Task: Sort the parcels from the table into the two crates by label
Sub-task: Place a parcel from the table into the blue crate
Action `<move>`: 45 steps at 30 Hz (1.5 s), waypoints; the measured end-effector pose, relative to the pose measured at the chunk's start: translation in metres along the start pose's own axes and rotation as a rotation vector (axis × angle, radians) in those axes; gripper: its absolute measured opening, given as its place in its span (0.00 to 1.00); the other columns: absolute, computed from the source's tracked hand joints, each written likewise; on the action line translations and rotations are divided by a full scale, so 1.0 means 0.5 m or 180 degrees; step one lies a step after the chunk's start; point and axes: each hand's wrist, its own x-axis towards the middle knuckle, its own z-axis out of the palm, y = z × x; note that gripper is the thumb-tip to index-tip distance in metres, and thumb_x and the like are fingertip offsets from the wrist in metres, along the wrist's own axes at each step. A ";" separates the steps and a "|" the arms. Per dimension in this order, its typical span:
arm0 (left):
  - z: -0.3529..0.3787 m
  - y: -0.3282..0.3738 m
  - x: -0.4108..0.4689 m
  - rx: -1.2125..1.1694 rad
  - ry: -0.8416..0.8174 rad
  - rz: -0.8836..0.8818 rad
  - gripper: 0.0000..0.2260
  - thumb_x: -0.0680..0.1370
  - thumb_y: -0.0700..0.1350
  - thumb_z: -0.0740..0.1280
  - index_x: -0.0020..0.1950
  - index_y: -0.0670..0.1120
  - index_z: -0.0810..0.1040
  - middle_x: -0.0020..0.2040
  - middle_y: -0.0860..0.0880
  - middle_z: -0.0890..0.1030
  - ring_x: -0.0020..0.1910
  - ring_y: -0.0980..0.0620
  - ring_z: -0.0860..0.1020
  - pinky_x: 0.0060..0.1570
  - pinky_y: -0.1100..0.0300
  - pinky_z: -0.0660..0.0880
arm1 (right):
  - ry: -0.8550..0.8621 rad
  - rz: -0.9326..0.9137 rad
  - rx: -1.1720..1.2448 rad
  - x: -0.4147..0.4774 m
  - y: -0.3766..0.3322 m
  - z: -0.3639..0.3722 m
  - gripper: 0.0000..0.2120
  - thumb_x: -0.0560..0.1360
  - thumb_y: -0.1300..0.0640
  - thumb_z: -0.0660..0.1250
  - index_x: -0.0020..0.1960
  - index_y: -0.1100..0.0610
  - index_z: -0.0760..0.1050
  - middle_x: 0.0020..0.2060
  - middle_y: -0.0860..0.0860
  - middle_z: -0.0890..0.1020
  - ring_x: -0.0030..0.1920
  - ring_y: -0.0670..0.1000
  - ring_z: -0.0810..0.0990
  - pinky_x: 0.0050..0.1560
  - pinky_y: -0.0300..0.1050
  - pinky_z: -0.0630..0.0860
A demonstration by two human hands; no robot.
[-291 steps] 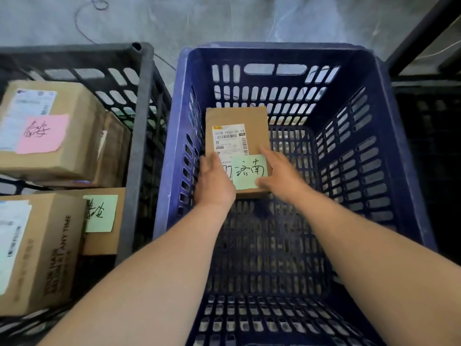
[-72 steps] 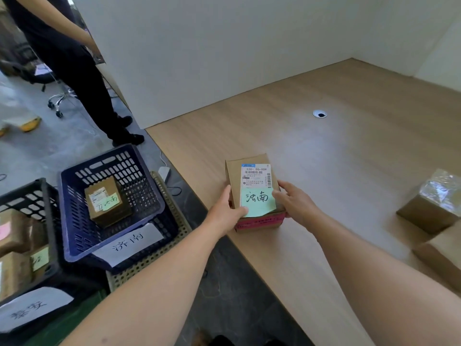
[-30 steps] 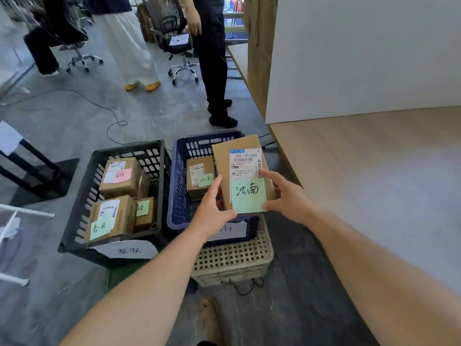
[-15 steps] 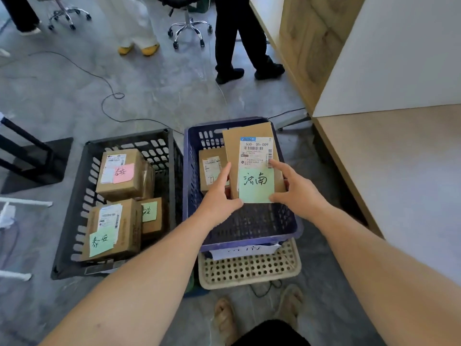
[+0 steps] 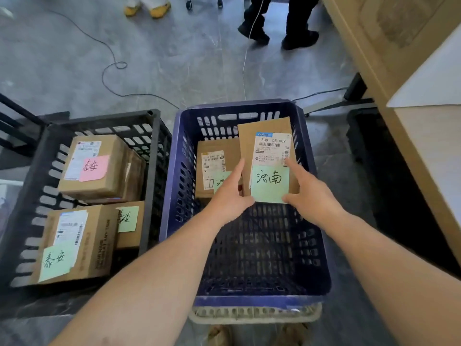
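Observation:
A brown cardboard parcel [image 5: 268,136] with a white shipping label and a green handwritten note is held over the inside of the blue crate [image 5: 172,171]. My left hand [image 5: 230,196] grips its left edge and my right hand [image 5: 309,196] grips its right edge. Another brown parcel [image 5: 214,156] with a green note lies in the blue crate, just left of the held one and partly hidden by my left hand. The black crate [image 5: 153,156] to the left holds several parcels with pink and green notes.
The blue crate rests on a beige perforated crate [image 5: 254,314]. The wooden table edge [image 5: 429,156] rises at the right. Cables [image 5: 112,68] run over the grey floor, and a person's legs [image 5: 277,23] stand beyond the crates.
I have carried the parcel from the table to the blue crate and it now sits lower, inside the crate's rim beside the first parcel. The view has tilted down and closer.

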 end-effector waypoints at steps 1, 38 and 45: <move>0.004 -0.008 0.023 0.0039 -0.0013 -0.0013 0.41 0.77 0.37 0.67 0.78 0.61 0.45 0.76 0.57 0.60 0.67 0.57 0.67 0.60 0.61 0.69 | 0.0000 0.0015 -0.0111 0.025 0.006 0.011 0.41 0.76 0.65 0.65 0.77 0.42 0.48 0.70 0.48 0.69 0.61 0.51 0.74 0.49 0.45 0.77; -0.037 -0.067 0.009 0.1532 0.0643 0.0435 0.28 0.82 0.48 0.59 0.79 0.50 0.51 0.79 0.52 0.49 0.77 0.52 0.50 0.75 0.55 0.52 | 0.0119 -0.0266 -0.2289 0.061 -0.078 0.139 0.25 0.76 0.56 0.63 0.70 0.54 0.60 0.71 0.55 0.58 0.65 0.55 0.65 0.57 0.48 0.74; -0.061 -0.007 -0.225 0.1831 0.0823 0.0644 0.31 0.82 0.54 0.57 0.79 0.52 0.44 0.79 0.53 0.42 0.78 0.52 0.47 0.74 0.56 0.49 | 0.0238 -0.0422 -0.2475 -0.185 -0.179 0.074 0.28 0.79 0.54 0.59 0.76 0.54 0.53 0.76 0.55 0.51 0.73 0.56 0.59 0.67 0.48 0.64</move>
